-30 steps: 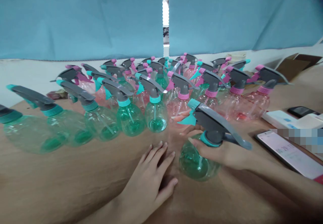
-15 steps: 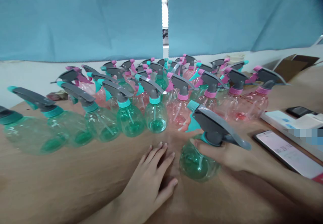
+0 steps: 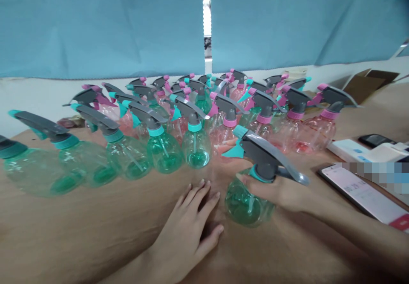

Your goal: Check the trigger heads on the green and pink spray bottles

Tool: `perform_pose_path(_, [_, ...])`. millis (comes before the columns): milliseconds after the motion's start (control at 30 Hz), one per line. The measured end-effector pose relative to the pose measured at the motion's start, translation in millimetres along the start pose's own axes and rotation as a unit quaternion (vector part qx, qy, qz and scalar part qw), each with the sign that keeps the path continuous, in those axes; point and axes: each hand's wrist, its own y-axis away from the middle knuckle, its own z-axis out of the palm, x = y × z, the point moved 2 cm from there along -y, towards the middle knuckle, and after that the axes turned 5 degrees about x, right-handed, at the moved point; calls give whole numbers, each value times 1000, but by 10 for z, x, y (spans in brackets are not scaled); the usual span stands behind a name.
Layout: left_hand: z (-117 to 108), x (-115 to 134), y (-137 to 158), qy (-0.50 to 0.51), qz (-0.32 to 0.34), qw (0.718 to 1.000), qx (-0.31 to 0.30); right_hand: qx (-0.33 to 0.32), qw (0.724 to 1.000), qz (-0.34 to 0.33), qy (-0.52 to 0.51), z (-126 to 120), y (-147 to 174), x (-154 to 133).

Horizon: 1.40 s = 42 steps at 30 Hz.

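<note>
My right hand [image 3: 271, 190] is wrapped round a green spray bottle [image 3: 244, 209] just below its collar, the fingers partly hidden behind it. This bottle is clear green plastic with a grey trigger head, a teal nozzle and a teal trigger, and it stands about upright. To its left my left hand [image 3: 188, 220] lies flat on the wooden table [image 3: 96, 237], fingers stretched forward and nothing in them. Beyond the left hand stands another green spray bottle [image 3: 196, 147], apart from the fingertips.
Several green and pink spray bottles [image 3: 164, 152] stand in rows across the back. At the right lie a phone [image 3: 358, 190] with a timer on it, a white device [image 3: 351, 149] and a black one [image 3: 377, 140]. A cardboard box [image 3: 364, 85] sits behind; a blue curtain [image 3: 111, 24] hangs at the back.
The green spray bottle in my right hand has shifted slightly left and up. My left hand stays flat on the table. The whole view has moved a little.
</note>
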Motion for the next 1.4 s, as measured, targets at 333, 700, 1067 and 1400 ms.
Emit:
perform_pose_path(333, [-5, 0, -10, -1, 3, 1000, 1, -43, 999, -2, 0, 43, -27, 64])
perform_pose_path(700, [-5, 4, -8, 0, -1, 1000, -2, -41, 999, -16, -21, 44, -21, 37])
perform_pose_path(1067, [-8, 7, -13, 2, 1, 1000, -3, -28, 999, -18, -30, 25, -37, -22])
perform_pose_path(1400, [-3, -1, -2, 4, 1, 1000, -4, -26, 997, -44, -63, 16, -48, 9])
